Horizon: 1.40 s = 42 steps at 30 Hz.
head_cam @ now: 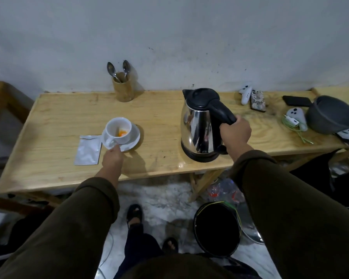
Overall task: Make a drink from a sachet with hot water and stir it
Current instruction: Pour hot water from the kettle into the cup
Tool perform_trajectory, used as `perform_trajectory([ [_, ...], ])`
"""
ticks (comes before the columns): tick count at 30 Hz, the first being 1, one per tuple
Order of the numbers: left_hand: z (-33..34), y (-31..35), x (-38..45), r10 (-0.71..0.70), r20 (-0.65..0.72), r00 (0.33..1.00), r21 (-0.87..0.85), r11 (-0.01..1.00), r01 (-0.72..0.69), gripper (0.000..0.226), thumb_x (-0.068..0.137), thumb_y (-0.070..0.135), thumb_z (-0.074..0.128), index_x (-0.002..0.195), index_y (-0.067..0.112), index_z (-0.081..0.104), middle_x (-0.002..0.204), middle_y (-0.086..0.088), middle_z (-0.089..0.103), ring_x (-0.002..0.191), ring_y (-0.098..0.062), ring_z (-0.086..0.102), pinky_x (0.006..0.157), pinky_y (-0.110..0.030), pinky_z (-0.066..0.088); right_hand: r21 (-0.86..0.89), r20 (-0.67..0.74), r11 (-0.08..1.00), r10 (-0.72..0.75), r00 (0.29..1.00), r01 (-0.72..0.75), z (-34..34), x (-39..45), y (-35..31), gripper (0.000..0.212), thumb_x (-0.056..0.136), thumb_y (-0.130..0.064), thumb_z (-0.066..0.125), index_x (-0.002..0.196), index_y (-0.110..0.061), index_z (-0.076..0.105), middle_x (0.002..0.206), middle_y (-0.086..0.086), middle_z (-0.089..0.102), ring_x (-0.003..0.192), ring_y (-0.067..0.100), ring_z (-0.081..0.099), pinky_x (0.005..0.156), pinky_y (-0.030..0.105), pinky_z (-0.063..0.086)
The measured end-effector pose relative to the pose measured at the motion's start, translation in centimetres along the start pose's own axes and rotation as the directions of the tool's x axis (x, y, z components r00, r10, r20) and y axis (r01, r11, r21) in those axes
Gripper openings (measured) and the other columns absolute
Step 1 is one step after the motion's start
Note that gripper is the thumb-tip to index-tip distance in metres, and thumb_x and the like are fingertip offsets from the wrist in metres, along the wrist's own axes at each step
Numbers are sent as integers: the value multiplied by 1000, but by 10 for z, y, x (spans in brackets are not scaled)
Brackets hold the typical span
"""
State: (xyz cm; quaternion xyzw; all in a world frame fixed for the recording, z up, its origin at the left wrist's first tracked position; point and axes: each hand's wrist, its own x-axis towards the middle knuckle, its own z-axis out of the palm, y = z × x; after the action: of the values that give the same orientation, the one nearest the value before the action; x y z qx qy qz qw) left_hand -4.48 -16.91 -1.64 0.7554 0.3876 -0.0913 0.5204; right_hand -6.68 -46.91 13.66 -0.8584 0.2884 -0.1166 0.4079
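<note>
A white cup [119, 130] with orange powder at its bottom stands on a white saucer [133, 140] on the wooden table [54, 121]. My left hand [112, 158] pinches the saucer's near rim. A silver sachet [88, 150], torn at the top, lies flat just left of the saucer. The steel kettle [197, 127] with a black lid sits on its black base to the right. My right hand [235, 133] is wrapped around the kettle's black handle. A wooden holder [123, 90] with two spoons [117, 71] stands at the wall behind the cup.
At the table's right end lie a grey pot [332, 115], two white controllers [245, 93], a phone [258, 101], a black phone [296, 100] and a green cable [298, 133]. A black bucket [217, 230] stands on the floor below, next to my sandalled feet.
</note>
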Motion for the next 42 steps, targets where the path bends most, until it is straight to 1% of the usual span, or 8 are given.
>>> perform_trajectory([
  [5,-7,6,9,-171,-37,985,-321,935,150,103,80,67,48,151,4,10,150,-18,38,134,-35,43,111,-44,37,-116,72,979,-159,985,167,4,6,-19,25,76,-5,55,98,-11,63,85,6,58,82,26,52,74,29,40],
  [8,-12,10,17,-215,-4,977,-443,876,191,108,72,70,54,150,6,15,146,-15,43,130,-33,48,108,-44,42,-168,150,951,-235,960,259,11,8,-35,26,75,-6,55,99,-9,63,84,7,58,83,26,53,75,32,43],
  [12,-12,8,27,-182,121,976,-479,850,218,81,80,63,54,138,8,44,130,-9,57,119,-30,56,105,-41,46,-198,259,910,-311,914,365,26,8,-54,20,73,-5,55,91,-11,63,80,9,60,77,28,53,67,30,40],
  [16,-14,3,36,-166,183,969,-470,851,234,66,81,57,56,128,11,56,128,-15,62,118,-32,59,101,-40,48,-252,357,841,-378,854,478,41,7,-73,14,72,-4,56,76,-16,52,74,6,54,73,26,48,60,25,31],
  [19,-16,2,43,-185,208,960,-509,818,268,67,83,54,58,130,6,53,126,-16,61,115,-33,60,100,-41,49,-299,413,784,-408,815,544,51,9,-86,12,72,-4,55,75,-14,49,73,6,53,69,27,47,48,22,27],
  [29,-16,-6,53,-150,255,955,-569,776,274,67,78,49,66,127,6,52,107,-13,60,102,-30,60,105,-44,47,-393,511,655,-428,745,646,81,9,-107,19,70,-7,54,88,-8,61,75,8,58,73,29,54,52,24,34],
  [35,-18,-7,54,-134,276,952,-553,788,271,67,81,48,64,131,5,50,109,-13,61,103,-29,60,105,-43,47,-424,543,595,-437,717,683,89,8,-115,11,72,-7,53,80,-14,49,75,6,54,71,27,49,46,21,23],
  [42,-20,-5,53,-132,306,943,-560,776,291,66,85,45,62,134,3,48,124,-16,61,105,-29,59,95,-38,49,-464,565,523,-447,694,715,94,2,-124,12,77,-8,53,80,-13,43,78,7,50,73,27,46,58,28,32],
])
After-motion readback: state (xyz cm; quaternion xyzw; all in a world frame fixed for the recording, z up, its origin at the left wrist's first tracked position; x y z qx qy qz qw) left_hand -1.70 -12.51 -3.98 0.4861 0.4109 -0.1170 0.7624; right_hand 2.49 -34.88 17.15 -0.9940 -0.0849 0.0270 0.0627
